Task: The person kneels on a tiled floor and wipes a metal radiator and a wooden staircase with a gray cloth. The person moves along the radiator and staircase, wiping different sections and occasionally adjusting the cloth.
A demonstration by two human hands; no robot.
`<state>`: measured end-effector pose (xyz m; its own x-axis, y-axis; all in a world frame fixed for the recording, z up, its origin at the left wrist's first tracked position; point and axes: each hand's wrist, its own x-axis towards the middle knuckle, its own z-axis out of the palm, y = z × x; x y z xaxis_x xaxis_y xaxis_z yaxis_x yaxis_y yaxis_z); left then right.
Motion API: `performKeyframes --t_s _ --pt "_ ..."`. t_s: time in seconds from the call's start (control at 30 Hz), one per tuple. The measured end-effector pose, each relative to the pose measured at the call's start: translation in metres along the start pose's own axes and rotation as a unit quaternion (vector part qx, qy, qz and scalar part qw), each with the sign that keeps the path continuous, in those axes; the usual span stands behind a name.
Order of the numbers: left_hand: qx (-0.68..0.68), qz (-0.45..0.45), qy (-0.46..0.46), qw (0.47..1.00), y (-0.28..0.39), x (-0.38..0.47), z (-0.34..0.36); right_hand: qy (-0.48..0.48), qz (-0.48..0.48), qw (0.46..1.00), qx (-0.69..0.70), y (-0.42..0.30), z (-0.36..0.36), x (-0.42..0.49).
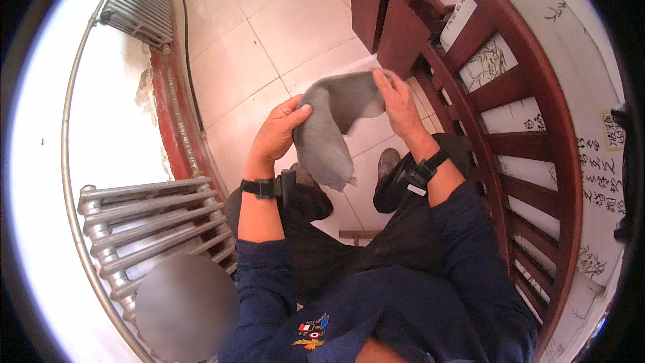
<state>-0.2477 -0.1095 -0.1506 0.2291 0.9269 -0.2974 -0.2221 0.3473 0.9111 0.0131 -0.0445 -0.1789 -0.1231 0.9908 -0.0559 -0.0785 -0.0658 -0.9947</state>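
A soft grey piece of cloth [325, 146] hangs between my two hands in an arch, above the floor and my shoes. My left hand [277, 128] pinches its left bend, with the thumb on top. From there a long flap droops toward me and ends in a ragged lower edge. At the other end, my right hand [395, 98] grips the upper right corner between thumb and fingers. The right fingertips are slightly blurred. Whether the cloth is a sock or some other item, I cannot tell.
To the left stand a silver radiator [151, 222] and a farther radiator [138, 2], joined by a pipe [65, 126]. A dark red wooden bed or bench rail [552, 126] curves along the right. Ahead are wooden cabinets [403, 30] and a tiled floor [232, 60].
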Motion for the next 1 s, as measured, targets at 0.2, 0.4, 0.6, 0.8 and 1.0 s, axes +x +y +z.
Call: performKeyframes --t_s 0.2,0.4,0.6,0.8,1.0 --pt "-0.142 0.070 -0.002 0.987 0.005 0.000 0.002 -0.193 0.125 0.971 0.063 -0.001 0.006 -0.004" --pt "-0.184 0.088 -0.085 0.975 0.000 -0.005 -0.006 -0.183 0.110 0.975 0.056 0.003 0.011 -0.008" --pt "-0.187 0.076 -0.074 0.977 -0.005 -0.002 -0.008 -0.298 0.204 0.912 0.193 -0.002 0.011 -0.011" --pt "0.093 0.035 0.074 0.992 -0.010 0.010 -0.003 -0.185 0.073 0.963 0.183 -0.008 0.004 -0.008" --pt "0.233 0.069 0.110 0.964 -0.012 0.025 0.017 -0.089 -0.109 0.981 -0.137 -0.001 0.024 -0.010"
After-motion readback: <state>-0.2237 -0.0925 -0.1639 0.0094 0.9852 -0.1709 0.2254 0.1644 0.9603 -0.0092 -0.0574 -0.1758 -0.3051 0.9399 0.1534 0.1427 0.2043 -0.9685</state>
